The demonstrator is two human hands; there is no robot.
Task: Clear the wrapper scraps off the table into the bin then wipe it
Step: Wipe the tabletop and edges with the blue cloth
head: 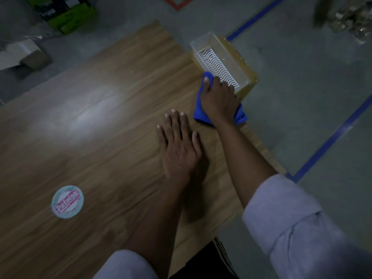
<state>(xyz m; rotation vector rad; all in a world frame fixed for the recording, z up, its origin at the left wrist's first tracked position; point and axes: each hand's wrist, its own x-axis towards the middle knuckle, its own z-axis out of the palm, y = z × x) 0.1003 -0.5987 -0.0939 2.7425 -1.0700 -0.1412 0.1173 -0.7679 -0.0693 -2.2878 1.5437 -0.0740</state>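
Note:
A wooden table fills the view. At its far right edge my right hand presses a blue cloth onto the wood, thumb and fingers spread over it. The cloth lies right beside a clear plastic bin with a white grille in its bottom, and my fingertips reach its near corner. My left hand rests flat on the table with straight fingers, just to the left of the cloth. No wrapper scraps show on the table.
A round sticker with pink lettering sits on the wood at the near left. Beyond the table's far edge are a green box and a white carton on the grey floor. Blue tape lines run along the floor at right.

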